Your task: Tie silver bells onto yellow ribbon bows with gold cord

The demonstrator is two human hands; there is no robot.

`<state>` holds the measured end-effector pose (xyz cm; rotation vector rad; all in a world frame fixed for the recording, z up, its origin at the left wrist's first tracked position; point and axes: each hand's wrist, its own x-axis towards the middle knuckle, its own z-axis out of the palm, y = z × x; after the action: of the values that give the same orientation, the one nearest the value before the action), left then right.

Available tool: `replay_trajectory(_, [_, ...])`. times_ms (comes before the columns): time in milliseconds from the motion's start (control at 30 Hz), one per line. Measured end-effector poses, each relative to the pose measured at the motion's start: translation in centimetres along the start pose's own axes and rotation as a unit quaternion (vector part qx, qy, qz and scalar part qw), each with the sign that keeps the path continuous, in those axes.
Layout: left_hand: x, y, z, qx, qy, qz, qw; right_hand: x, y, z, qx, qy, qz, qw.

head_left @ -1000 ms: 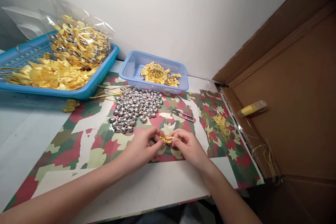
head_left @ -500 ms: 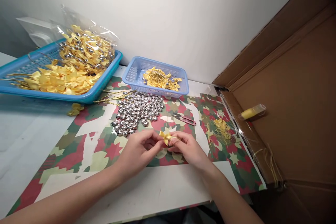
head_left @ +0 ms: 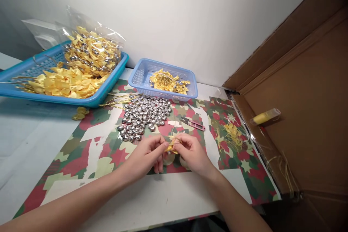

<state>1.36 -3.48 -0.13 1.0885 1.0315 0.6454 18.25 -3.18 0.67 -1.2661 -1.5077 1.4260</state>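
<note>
A small yellow ribbon bow [head_left: 171, 148] is pinched between my two hands above the near part of the table. My left hand [head_left: 152, 152] grips its left side between thumb and index finger. On the other side, my right hand [head_left: 191, 151] has its thumb and fingertips closed on the bow too. Something small and silvery shows just under the bow, partly hidden by the fingers. Beyond my left hand spreads a pile of shiny silver bells [head_left: 146, 112]. Thread snips [head_left: 193, 123] with a pink handle lie beyond my right hand.
A small blue basket [head_left: 163, 61] with yellow bows stands by the wall. At left, a larger blue tray [head_left: 95, 101] holds yellow bows and a filled clear bag [head_left: 92, 47]. Thread scraps [head_left: 232, 134] lie at right, near a spool of yellow thread [head_left: 265, 116] against cardboard [head_left: 304, 98].
The bow has turned in my fingers, and a silvery bit now shows beneath it. My right fingers have closed further over it; my left lower fingers have extended downward.
</note>
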Motion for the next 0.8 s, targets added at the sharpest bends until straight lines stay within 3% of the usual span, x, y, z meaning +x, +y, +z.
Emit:
replay_trajectory(267, [-0.24, -0.02, -0.06, 0.03, 0.037, 0.062, 0.997, -0.18, 0.59, 0.08, -0.025, 0.028, -0.067, 0.997])
replay_trajectory(367, [-0.23, -0.07, -0.17, 0.085, 0.062, 0.126, 0.986, -0.23, 0.7, 0.02, -0.023, 0.039, -0.082, 0.996])
replay_trajectory(533, [-0.37, -0.11, -0.5, 0.246, 0.118, 0.262, 0.926, -0.37, 0.77, 0.0, -0.03, 0.045, -0.098, 0.994])
replay_trajectory(667, [-0.55, -0.21, -0.72, 0.305, 0.141, 0.357, 0.872, -0.48, 0.71, 0.02, -0.029, 0.048, -0.104, 0.993])
replay_trajectory(733, [-0.62, -0.23, -0.76, 0.313, 0.146, 0.381, 0.858, -0.52, 0.68, 0.04, -0.025, 0.05, -0.107, 0.993])
replay_trajectory(800, [-0.69, -0.19, -0.74, 0.305, 0.146, 0.373, 0.864, -0.55, 0.69, 0.06, -0.022, 0.053, -0.107, 0.993])
